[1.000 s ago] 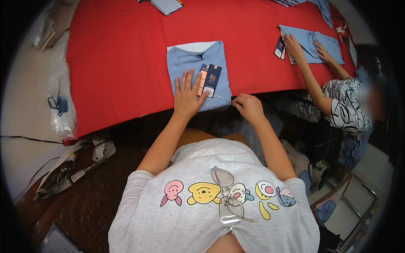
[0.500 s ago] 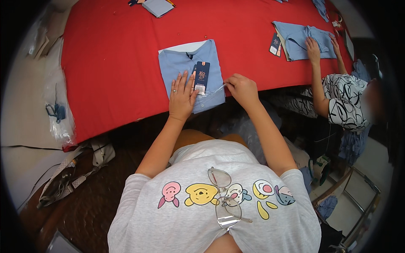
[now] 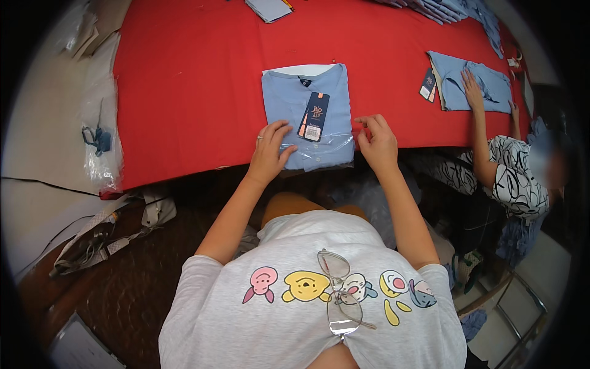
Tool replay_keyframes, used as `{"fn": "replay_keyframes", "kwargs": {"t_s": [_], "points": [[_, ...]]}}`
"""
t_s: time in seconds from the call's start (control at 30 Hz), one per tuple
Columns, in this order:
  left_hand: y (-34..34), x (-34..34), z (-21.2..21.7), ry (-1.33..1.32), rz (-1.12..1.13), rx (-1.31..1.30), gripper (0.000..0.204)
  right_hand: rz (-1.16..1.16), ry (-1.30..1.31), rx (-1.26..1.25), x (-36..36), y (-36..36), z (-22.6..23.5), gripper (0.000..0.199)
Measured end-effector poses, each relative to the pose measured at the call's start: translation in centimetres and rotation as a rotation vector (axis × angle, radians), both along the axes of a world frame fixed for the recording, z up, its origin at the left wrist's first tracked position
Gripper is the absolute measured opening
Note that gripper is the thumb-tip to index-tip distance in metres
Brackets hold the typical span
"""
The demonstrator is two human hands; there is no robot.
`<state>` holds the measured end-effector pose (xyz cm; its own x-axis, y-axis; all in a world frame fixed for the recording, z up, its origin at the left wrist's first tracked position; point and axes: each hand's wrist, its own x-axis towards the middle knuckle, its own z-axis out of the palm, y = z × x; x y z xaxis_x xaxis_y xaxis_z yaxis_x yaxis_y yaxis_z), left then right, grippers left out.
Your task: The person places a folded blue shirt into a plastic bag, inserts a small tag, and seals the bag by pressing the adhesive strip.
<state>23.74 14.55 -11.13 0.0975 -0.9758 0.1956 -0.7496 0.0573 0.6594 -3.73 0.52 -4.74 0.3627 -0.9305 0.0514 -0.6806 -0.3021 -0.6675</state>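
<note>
On the near edge of the red-covered table (image 3: 190,98), right in front of the person, there's a folded light blue shirt (image 3: 284,101) lying flat, collar end pointing away. Clear plastic film (image 3: 337,149) covers its lower part, buttons showing through, while the collar end is bare; can't tell from here how far the film wraps underneath. A strip of white backing (image 3: 294,71) peeks out past the collar, and a dark blue tag (image 3: 318,109) sits on the front.

Left hand (image 3: 267,152) is over the shirt's left edge, fingers loosely curled, thumb apart from them. Right hand (image 3: 381,144) is just beside the right edge, fingers bent, with a small gap between thumb and forefinger. Can't tell if either one is pressing on anything.

Off to the left, more clear plastic (image 3: 109,166) hangs by the table edge, with a dark blue thing (image 3: 97,141) at it; inside or behind, no idea.
</note>
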Motion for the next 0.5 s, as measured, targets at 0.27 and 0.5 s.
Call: {"fn": "replay_keyframes", "kwargs": {"t_s": [0.27,0.5], "points": [[-3.4,1.2,2.1,0.324,0.026,0.347,0.029,-0.096,-0.143,0.565,9.1,-2.4,-2.1,0.022],[-2.5,2.0,0.3,0.477,-0.006,0.211,0.011,-0.144,-0.194,0.533,9.2,-1.8,-6.1,0.020]]}}
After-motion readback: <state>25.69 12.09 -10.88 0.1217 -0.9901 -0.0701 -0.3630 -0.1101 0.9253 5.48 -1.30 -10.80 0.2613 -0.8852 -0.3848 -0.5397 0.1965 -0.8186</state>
